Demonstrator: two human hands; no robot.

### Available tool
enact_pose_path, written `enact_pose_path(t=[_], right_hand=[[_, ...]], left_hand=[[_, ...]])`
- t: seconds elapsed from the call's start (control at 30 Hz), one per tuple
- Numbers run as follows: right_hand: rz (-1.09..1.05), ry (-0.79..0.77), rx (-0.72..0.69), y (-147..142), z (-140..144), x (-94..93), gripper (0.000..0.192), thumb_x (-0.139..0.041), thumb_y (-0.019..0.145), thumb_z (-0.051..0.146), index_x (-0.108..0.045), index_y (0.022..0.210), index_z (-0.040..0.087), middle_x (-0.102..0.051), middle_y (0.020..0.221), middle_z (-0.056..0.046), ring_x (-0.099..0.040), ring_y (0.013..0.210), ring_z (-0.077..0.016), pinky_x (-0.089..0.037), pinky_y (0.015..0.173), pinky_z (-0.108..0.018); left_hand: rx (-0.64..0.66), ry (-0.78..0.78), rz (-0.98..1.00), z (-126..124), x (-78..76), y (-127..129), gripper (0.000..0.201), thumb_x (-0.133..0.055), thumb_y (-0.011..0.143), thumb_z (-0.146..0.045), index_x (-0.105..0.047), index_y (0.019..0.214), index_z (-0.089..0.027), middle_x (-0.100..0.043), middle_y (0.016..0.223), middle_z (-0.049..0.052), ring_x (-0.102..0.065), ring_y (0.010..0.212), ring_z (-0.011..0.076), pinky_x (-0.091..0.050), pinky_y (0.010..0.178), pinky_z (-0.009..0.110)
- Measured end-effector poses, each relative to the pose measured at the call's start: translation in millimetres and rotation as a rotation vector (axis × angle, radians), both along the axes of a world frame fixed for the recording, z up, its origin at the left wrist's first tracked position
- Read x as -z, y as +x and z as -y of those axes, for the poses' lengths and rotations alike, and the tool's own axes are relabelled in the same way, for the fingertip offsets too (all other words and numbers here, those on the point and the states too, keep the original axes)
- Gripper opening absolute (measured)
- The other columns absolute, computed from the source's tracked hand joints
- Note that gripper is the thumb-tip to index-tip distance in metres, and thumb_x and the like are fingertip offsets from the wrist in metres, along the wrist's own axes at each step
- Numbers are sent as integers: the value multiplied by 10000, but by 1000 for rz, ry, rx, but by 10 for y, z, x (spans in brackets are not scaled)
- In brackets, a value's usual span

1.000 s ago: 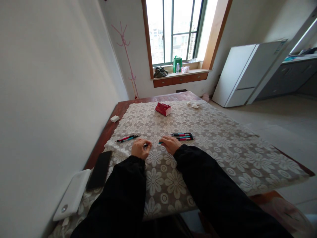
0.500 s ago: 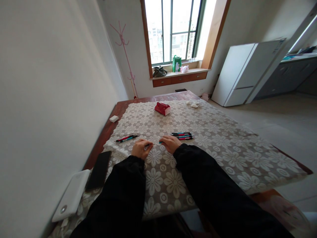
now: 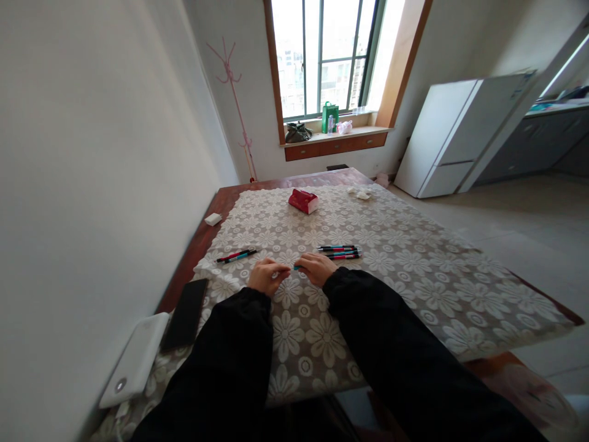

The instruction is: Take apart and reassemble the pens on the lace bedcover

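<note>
Both hands rest close together on the cream floral lace cloth (image 3: 368, 294) that covers the dark wooden surface (image 3: 193, 245). The left hand (image 3: 265, 276) is curled, fingers folded in toward the thumb, and the right hand (image 3: 316, 268) is likewise curled. Between them they pinch a slim teal pen (image 3: 297, 267), of which only a short stretch shows at the right hand's fingertips; whether the left hand grips its other end or a separate piece is too small to tell. Both forearms wear black sleeves (image 3: 368, 344).

Just beyond the right hand lies a small cluster of red, teal and black pens (image 3: 339, 252), set side by side. Beyond the left hand, a separate pair of pens, one red and one teal (image 3: 237, 256), lies apart from it. Farther off sits a red box with a white end (image 3: 303, 201). At the near left edge lie a black phone (image 3: 186, 314) and, just beside it, a white flat device (image 3: 135, 359).
</note>
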State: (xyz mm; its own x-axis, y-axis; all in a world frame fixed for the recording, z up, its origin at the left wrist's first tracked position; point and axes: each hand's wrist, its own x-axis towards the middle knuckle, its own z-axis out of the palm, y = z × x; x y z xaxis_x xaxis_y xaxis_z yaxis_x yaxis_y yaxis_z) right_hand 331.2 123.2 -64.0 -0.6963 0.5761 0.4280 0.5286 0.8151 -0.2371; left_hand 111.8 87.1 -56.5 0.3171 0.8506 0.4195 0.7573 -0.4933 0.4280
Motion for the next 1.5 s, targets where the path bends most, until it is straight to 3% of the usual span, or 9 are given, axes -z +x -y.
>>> enact_pose_path(t=[0.33,0.6,0.9,1.07,1.27,1.4,1.5], right_hand=[[7,-20,48,-3,20,-28,113,-583,891,183,-641,987,188,-656,917,-56,-596,872,-170,-415,788,-267],[60,-9,42,-18,28,4,102,-573,900,199,-642,975,192,-656,881,-49,-600,792,-153,-391,716,-257],[41,1,39,-44,65,-26,104,-556,911,202,-628,986,191,-651,871,-42,-599,783,-150,-380,706,-254],[61,0,49,-48,86,-53,100,-561,904,190,-621,983,180,-648,883,-52,-600,804,-157,-381,722,-257],[77,-54,35,-67,146,-135,144,-562,920,281,-636,1009,194,-666,912,-50,-609,815,-163,-383,719,-258],[1,-125,63,-76,142,-120,137,-530,937,264,-641,989,202,-684,938,-40,-616,820,-155,-388,716,-250],[-67,-143,90,-72,124,-98,154,-521,942,284,-636,1006,205,-684,953,-42,-617,824,-153,-397,716,-246]], left_hand=[[-60,-45,4,0,-11,-23,104,-693,785,-287,-763,863,-281,-704,803,14,-644,833,188,-474,851,321],[-29,-29,-23,30,-39,24,85,-683,797,-303,-755,841,-291,-715,775,-2,-644,828,183,-451,862,331],[-118,8,-30,83,-100,83,78,-676,806,-309,-748,812,-280,-701,758,5,-642,802,182,-439,870,341],[-76,-14,-45,56,-58,57,82,-672,814,-330,-743,809,-288,-703,769,-2,-641,816,175,-438,897,331],[-40,12,-35,36,-9,50,99,-682,812,-342,-733,879,-290,-717,799,-2,-644,847,183,-439,900,339],[-56,16,41,49,-49,67,211,-699,803,-359,-682,998,-281,-736,797,-20,-639,912,192,-422,929,351],[-68,40,100,35,-101,18,250,-594,875,-355,-623,1102,-256,-740,897,-6,-614,986,198,-416,944,354]])
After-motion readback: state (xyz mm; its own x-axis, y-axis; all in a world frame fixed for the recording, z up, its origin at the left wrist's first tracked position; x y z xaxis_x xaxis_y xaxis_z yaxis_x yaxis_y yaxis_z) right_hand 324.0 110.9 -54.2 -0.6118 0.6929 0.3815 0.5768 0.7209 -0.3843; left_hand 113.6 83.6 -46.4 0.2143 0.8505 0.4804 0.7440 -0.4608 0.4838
